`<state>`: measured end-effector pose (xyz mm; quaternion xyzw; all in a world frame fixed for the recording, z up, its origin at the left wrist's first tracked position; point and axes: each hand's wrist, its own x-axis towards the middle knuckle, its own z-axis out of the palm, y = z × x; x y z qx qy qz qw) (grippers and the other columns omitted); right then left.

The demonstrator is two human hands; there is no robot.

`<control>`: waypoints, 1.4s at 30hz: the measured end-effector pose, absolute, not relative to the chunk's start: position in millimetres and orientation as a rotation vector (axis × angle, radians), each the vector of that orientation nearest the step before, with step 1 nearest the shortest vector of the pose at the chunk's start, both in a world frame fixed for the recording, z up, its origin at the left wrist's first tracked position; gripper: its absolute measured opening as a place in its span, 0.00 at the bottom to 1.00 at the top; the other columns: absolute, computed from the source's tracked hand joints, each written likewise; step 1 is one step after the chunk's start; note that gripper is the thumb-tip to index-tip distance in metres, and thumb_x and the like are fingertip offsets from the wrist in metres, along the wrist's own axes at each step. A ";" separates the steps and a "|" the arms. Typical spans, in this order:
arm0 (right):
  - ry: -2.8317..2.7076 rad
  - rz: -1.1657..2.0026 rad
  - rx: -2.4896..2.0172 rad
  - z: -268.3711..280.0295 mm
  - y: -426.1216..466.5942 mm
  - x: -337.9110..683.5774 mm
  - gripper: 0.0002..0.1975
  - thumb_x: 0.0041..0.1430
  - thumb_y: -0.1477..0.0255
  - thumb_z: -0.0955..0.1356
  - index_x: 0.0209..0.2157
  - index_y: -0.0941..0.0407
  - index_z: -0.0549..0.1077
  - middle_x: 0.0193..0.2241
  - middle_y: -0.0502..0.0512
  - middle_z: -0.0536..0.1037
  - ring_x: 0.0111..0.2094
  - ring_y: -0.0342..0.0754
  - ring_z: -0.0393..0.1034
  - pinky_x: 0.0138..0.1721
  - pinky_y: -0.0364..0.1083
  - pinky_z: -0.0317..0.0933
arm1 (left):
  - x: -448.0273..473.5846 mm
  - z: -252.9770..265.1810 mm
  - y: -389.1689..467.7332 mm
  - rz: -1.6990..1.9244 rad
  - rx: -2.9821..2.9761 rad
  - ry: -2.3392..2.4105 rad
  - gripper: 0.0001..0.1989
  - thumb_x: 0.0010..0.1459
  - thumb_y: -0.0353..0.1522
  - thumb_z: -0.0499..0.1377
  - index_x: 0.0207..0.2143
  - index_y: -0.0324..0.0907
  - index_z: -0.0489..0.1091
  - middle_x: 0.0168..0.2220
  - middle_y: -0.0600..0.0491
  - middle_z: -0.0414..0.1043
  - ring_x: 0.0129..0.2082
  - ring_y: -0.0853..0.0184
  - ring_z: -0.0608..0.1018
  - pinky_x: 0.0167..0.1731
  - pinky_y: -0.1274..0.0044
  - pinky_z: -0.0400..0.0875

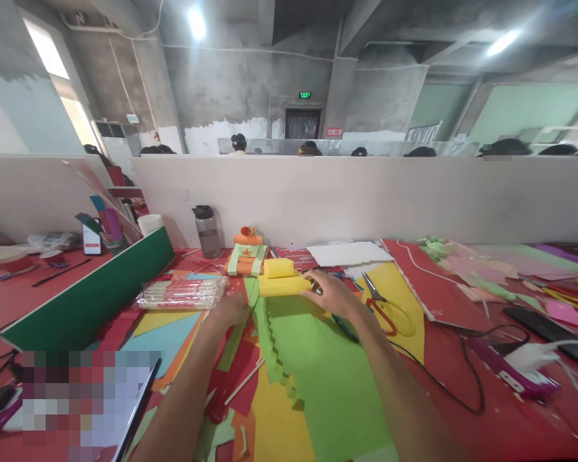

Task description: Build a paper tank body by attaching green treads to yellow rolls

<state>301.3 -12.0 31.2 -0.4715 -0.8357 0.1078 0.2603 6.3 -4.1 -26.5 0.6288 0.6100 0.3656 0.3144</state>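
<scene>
Two yellow paper rolls (284, 286) lie one on the other at the far edge of a green paper sheet (337, 359). At their right end, the thumb and fingers of my right hand (331, 292) close on the lower roll. My left hand (234, 309) is curled low, left of the rolls and over a narrow green strip (232, 346); its fingertips are hidden. A zigzag-folded green strip (280, 369) runs along the sheet's left side. Behind the rolls stands a stacked orange and pale-green paper model (247, 255).
Scissors (385, 305) lie on yellow paper at the right. Wrapped white sticks (180, 292), a bottle (207, 232) and a green board (96, 289) are left. A tablet (137, 407) is at front left, a power strip (513, 369) right. A white partition (341, 199) stands behind.
</scene>
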 end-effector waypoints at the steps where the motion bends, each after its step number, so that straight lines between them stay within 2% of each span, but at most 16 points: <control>1: -2.283 0.313 -1.290 31.4 -12.1 303.4 0.15 0.58 0.62 0.67 0.46 0.51 0.68 0.42 0.54 0.76 0.35 0.49 0.71 0.38 0.46 0.60 | 6.8 -27.0 -4.3 0.923 1.672 1.634 0.17 0.30 0.19 0.60 0.09 0.44 0.55 0.09 0.58 0.51 0.23 0.56 0.73 0.30 0.70 0.61; 5: -2.318 0.385 -1.346 32.5 -12.4 310.1 0.14 0.56 0.63 0.68 0.43 0.52 0.68 0.42 0.53 0.75 0.32 0.47 0.70 0.36 0.45 0.60 | 6.1 -22.8 -6.7 0.747 1.762 1.725 0.14 0.34 0.22 0.61 0.13 0.44 0.58 0.12 0.57 0.56 0.23 0.60 0.72 0.28 0.73 0.61; 9: -2.386 0.473 -1.399 33.0 -12.1 314.1 0.13 0.54 0.64 0.68 0.41 0.52 0.68 0.39 0.53 0.75 0.33 0.48 0.69 0.34 0.44 0.59 | 2.0 -8.0 -7.5 0.733 1.839 1.716 0.07 0.41 0.26 0.59 0.25 0.43 0.65 0.20 0.56 0.66 0.26 0.63 0.71 0.28 0.76 0.62; 12: -2.453 0.516 -1.413 30.4 -10.2 315.8 0.12 0.53 0.64 0.69 0.38 0.53 0.67 0.37 0.52 0.74 0.34 0.48 0.68 0.33 0.43 0.57 | 1.7 8.4 -6.7 0.879 1.904 1.615 0.13 0.47 0.27 0.56 0.38 0.43 0.66 0.29 0.55 0.69 0.28 0.67 0.71 0.29 0.77 0.63; 15: -2.487 0.541 -1.410 26.7 -8.0 316.7 0.12 0.52 0.66 0.70 0.36 0.53 0.66 0.36 0.51 0.73 0.33 0.47 0.67 0.32 0.42 0.56 | 5.4 26.3 -10.1 1.168 1.853 1.433 0.14 0.52 0.32 0.56 0.43 0.42 0.66 0.35 0.53 0.69 0.28 0.70 0.70 0.27 0.79 0.64; 16: -2.495 0.553 -1.416 25.8 -7.5 316.9 0.12 0.51 0.66 0.70 0.36 0.53 0.66 0.36 0.51 0.73 0.32 0.47 0.67 0.31 0.42 0.55 | 7.3 32.0 -12.8 1.226 1.825 1.367 0.15 0.54 0.34 0.56 0.45 0.42 0.66 0.34 0.53 0.68 0.26 0.71 0.69 0.25 0.80 0.62; 18: -2.505 0.575 -1.433 24.8 -7.0 317.1 0.12 0.51 0.67 0.70 0.36 0.53 0.66 0.35 0.50 0.73 0.31 0.46 0.66 0.30 0.41 0.54 | 11.6 42.0 -20.0 1.298 1.757 1.292 0.18 0.57 0.38 0.55 0.48 0.42 0.68 0.24 0.58 0.62 0.20 0.73 0.62 0.20 0.82 0.57; 20: -2.513 0.587 -1.433 24.3 -6.6 317.2 0.12 0.51 0.67 0.70 0.36 0.53 0.66 0.35 0.50 0.72 0.31 0.46 0.66 0.29 0.41 0.53 | 16.1 49.8 -27.7 1.352 1.746 1.216 0.21 0.57 0.38 0.56 0.52 0.42 0.67 0.20 0.59 0.57 0.19 0.74 0.59 0.19 0.82 0.54; 22: -2.515 0.587 -1.420 23.3 -6.0 317.5 0.12 0.51 0.68 0.70 0.36 0.54 0.66 0.34 0.50 0.72 0.31 0.45 0.66 0.29 0.41 0.53 | 20.4 55.0 -34.0 1.365 1.781 1.123 0.24 0.57 0.36 0.57 0.56 0.42 0.64 0.25 0.56 0.64 0.21 0.74 0.60 0.21 0.82 0.57; 25: -2.510 0.576 -1.402 20.6 -4.2 318.3 0.12 0.51 0.68 0.70 0.36 0.54 0.66 0.34 0.50 0.72 0.31 0.45 0.65 0.29 0.41 0.53 | 25.5 58.2 -38.5 1.320 1.809 1.005 0.29 0.57 0.34 0.57 0.61 0.42 0.59 0.39 0.49 0.70 0.24 0.74 0.63 0.26 0.80 0.62; 29: -2.506 0.542 -1.374 20.6 -4.5 318.5 0.12 0.50 0.68 0.70 0.36 0.54 0.66 0.35 0.50 0.72 0.31 0.45 0.65 0.31 0.41 0.54 | 28.8 56.9 -38.5 1.300 1.806 0.944 0.31 0.56 0.33 0.57 0.62 0.47 0.56 0.54 0.46 0.62 0.27 0.74 0.64 0.30 0.79 0.65; 31: -2.490 0.543 -1.364 24.5 -6.8 317.8 0.12 0.50 0.66 0.70 0.36 0.54 0.67 0.36 0.51 0.73 0.31 0.46 0.66 0.31 0.41 0.54 | 29.3 55.7 -38.2 1.301 1.812 0.944 0.31 0.56 0.34 0.58 0.62 0.49 0.56 0.57 0.46 0.60 0.26 0.75 0.64 0.30 0.78 0.65; 33: -2.442 0.546 -1.370 29.8 -9.4 317.3 0.12 0.53 0.62 0.69 0.37 0.54 0.68 0.36 0.51 0.73 0.32 0.46 0.66 0.30 0.41 0.54 | 29.2 54.8 -38.2 1.295 1.810 0.960 0.32 0.56 0.34 0.58 0.63 0.49 0.55 0.53 0.47 0.63 0.25 0.75 0.63 0.28 0.79 0.64; 37: -2.249 0.429 -1.536 35.4 -9.1 323.5 0.12 0.62 0.60 0.61 0.36 0.53 0.68 0.33 0.52 0.75 0.30 0.46 0.67 0.28 0.41 0.53 | 29.1 53.1 -37.9 1.258 1.791 0.995 0.33 0.56 0.35 0.58 0.64 0.47 0.52 0.38 0.51 0.68 0.22 0.75 0.60 0.22 0.81 0.58; 39: -2.177 0.327 -1.694 33.1 -5.7 331.0 0.13 0.62 0.59 0.61 0.36 0.53 0.68 0.30 0.52 0.76 0.28 0.47 0.68 0.27 0.41 0.51 | 29.5 51.6 -37.1 1.255 1.777 1.008 0.34 0.57 0.36 0.59 0.64 0.45 0.51 0.29 0.55 0.65 0.21 0.75 0.59 0.21 0.81 0.57; 42: -2.211 0.259 -1.888 25.8 0.1 343.4 0.15 0.57 0.57 0.65 0.39 0.54 0.68 0.33 0.55 0.76 0.32 0.50 0.70 0.27 0.42 0.51 | 31.1 48.8 -35.2 1.255 1.749 1.042 0.36 0.57 0.37 0.59 0.65 0.44 0.49 0.21 0.61 0.54 0.20 0.75 0.57 0.20 0.82 0.54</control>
